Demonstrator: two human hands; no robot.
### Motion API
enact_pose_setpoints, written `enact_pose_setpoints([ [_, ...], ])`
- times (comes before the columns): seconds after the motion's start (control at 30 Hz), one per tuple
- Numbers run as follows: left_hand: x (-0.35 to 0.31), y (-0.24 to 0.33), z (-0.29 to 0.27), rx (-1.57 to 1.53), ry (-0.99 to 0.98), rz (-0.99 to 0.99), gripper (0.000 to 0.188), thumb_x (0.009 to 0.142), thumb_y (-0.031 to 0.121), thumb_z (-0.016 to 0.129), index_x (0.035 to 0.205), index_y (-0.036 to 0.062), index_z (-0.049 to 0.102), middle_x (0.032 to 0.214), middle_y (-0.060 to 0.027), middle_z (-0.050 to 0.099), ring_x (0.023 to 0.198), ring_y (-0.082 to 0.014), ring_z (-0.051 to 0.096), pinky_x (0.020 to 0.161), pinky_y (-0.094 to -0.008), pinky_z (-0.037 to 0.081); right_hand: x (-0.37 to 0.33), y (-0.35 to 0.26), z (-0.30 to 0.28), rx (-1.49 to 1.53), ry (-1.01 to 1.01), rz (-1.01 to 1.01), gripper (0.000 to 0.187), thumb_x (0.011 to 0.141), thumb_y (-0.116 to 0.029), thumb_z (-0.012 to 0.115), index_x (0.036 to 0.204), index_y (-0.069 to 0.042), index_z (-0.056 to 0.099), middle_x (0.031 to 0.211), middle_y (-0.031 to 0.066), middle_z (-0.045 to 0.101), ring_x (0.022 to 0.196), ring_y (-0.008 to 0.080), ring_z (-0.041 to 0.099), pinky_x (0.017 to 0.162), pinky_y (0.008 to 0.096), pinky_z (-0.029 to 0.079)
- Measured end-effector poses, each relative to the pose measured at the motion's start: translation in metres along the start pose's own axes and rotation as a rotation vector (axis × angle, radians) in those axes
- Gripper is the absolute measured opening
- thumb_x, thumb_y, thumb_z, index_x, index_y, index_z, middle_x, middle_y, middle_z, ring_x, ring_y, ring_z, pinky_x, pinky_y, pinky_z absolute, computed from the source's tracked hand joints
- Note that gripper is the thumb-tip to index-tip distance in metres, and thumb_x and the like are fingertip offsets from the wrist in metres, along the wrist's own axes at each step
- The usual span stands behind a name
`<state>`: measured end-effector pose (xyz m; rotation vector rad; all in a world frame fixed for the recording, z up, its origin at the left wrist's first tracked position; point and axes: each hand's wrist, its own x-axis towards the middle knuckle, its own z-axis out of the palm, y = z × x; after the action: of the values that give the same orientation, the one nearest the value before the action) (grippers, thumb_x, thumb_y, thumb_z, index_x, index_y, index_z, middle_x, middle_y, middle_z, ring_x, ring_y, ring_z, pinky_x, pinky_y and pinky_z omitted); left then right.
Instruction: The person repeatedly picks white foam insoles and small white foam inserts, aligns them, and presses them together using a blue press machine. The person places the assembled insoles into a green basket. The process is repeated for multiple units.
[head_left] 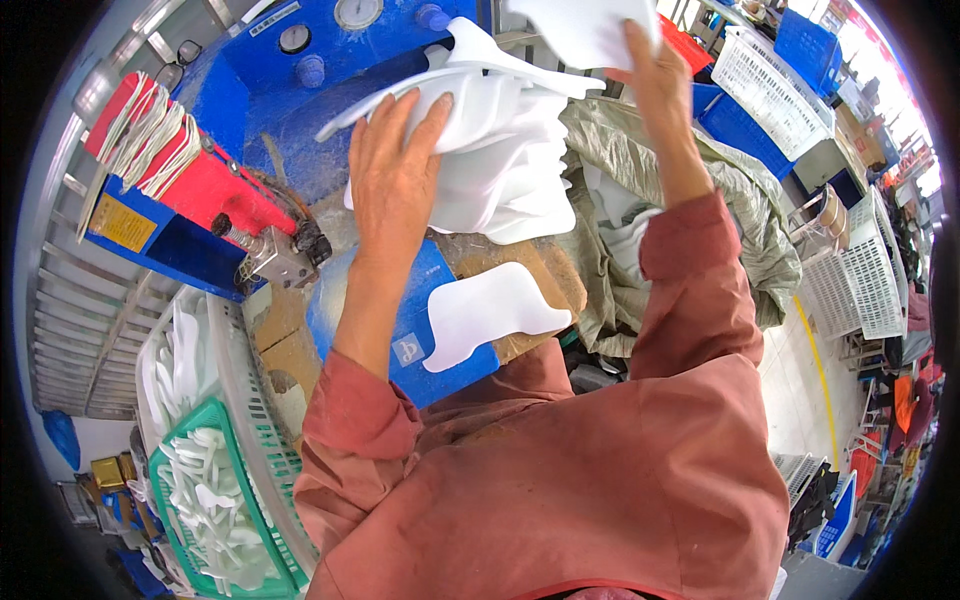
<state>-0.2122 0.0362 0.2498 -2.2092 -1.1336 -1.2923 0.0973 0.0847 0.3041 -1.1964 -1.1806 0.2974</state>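
My left hand (395,175) lies with fingers spread on the upper left of a tall pile of curved white sheet pieces (510,180), which look like soft foam. Up at the top right, my right hand (662,85) grips the edge of one white sheet piece (580,30), raised beyond the pile and partly cut off by the frame. Nearer to me, a single white piece with a concave front edge (490,305) rests flat across a blue sheet (445,370) and the brown worktop (545,270).
A blue machine housing with gauges (359,12) stands behind. On the left is a red machine arm wrapped with cord (150,135). Below it, a green basket (290,570) holds white scraps. At right, an open woven sack (770,270) contains white pieces; crates (770,95) stand beyond.
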Motion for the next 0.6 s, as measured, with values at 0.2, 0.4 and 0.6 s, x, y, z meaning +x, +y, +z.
enact_pose_setpoints([
  [0.2, 0.008, 0.002, 0.021, -0.191, -0.288, -0.097, 0.053, 0.090, -0.002, 0.072, 0.140, 0.0168, 0.071, 0.144, -0.0142, 0.065, 0.134, -0.0357, 0.060, 0.113, -0.0472, 0.048, -0.069, 0.003, -0.071, 0.109, 0.152, -0.130, 0.045, 0.109, -0.033, 0.063, 0.130, 0.007, 0.070, 0.112, 0.0114, 0.075, 0.097, 0.0165, 0.073, 0.081, 0.0311, 0.061],
  [0.4, -0.005, 0.002, 0.000, -0.393, -0.378, -0.345, 0.055, 0.092, 0.009, 0.074, 0.146, 0.0084, 0.064, 0.149, -0.0162, 0.059, 0.133, -0.0356, 0.061, 0.110, -0.0431, 0.051, -0.149, 0.030, -0.105, -0.026, 0.143, 0.038, 0.040, 0.110, -0.028, 0.063, 0.127, 0.007, 0.071, 0.113, 0.0117, 0.076, 0.098, 0.0161, 0.072, 0.086, 0.0292, 0.054],
  [0.6, -0.018, 0.002, -0.016, -0.360, -0.376, -0.340, 0.063, 0.093, 0.024, 0.079, 0.152, 0.0122, 0.060, 0.162, -0.0147, 0.047, 0.145, -0.0341, 0.052, 0.116, -0.0440, 0.049, -0.203, 0.027, -0.124, 0.008, 0.173, -0.010, 0.032, 0.110, -0.017, 0.059, 0.127, 0.007, 0.070, 0.113, 0.0123, 0.077, 0.104, 0.0145, 0.069, 0.087, 0.0313, 0.052],
])
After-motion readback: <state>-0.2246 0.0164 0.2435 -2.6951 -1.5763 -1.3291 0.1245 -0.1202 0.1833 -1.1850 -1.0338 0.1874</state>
